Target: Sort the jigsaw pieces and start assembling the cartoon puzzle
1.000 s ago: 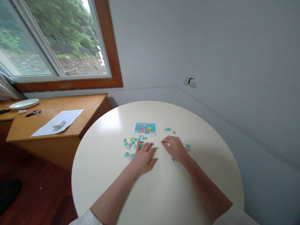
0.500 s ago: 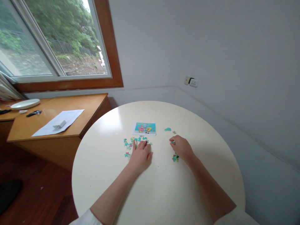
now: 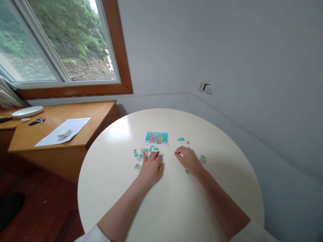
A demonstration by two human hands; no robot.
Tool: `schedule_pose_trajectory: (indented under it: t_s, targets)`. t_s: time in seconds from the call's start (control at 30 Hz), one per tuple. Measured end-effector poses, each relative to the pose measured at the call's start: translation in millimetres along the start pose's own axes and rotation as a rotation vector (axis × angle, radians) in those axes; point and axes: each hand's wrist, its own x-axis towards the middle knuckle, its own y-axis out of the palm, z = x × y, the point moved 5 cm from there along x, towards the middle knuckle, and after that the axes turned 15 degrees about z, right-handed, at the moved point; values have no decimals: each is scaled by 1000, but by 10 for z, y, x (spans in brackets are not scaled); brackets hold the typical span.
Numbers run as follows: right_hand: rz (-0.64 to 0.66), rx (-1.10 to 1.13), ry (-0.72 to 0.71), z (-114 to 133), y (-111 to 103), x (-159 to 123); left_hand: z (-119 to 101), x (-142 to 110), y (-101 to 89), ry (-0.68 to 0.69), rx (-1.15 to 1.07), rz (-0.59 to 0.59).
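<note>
Bench [image 3: 161, 205], one, round, white, bearing the following.
Loose puzzle pieces [image 3: 136, 155], one spread; over a dozen likely, exact count prevented by cover.
Left hand [image 3: 151, 167], one: palm down, fingers spread upon the spread's near edge; no grip seen.
Picture card [image 3: 156, 138], one, flat, behind the spread.
Teal patch [image 3: 181, 139], one.
Partly hidden group [image 3: 187, 171], one, under the right wrist.
Yellowish piece [image 3: 188, 142], one.
Right hand [image 3: 188, 159], one: fingertips pinched together; contents cannot be told.
Pale-and-teal group [image 3: 203, 159], one, beside the wrist.
Step, by judgement: picking through pieces; next move calls for a fine pinch.
</note>
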Motion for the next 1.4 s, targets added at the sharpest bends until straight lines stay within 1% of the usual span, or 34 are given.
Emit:
schedule_pose_trajectory:
  t_s: [0.1,0.2,0.37,0.5,0.57,0.67,0.77,0.83,0.97,1.17,1.3,1.4]
  targets:
    - [78,-10,-41,53,73,8,1,1,3,-3,-4,2]
    - [119,-11,-43,69,77,1,2,5,11,-8,-6,4]
    - [159,-21,-24,106,52,-16,7,5,14,-13,-11,2]
    - [154,-53,0,110,7,-24,9,0,7,-15,-16,2]
    - [129,-86,69,44,-45,-32,8,-1,3,-18,-15,5]
    - [108,-150,253,-132,-136,-66,2,-2,-1,-15,-16,3]
    - [163,-224,399,-271,-178,-112,-2,-3,1,-12,-18,1]
    - [203,-255,430,-295,-181,-132,-1,-4,1,-14,-18,-2]
    - [215,-248,404,-254,-173,-131,-2,-7,-5,-13,-26,-2]
    - [120,-147,359,-246,-160,-100,1,-8,-12,-16,-35,6]
    - [100,-39,331,-233,-108,-80,-1,-12,-12,-14,-29,0]
    - [78,-38,319,-215,-81,-68,-6,-14,-13,-17,-25,4]
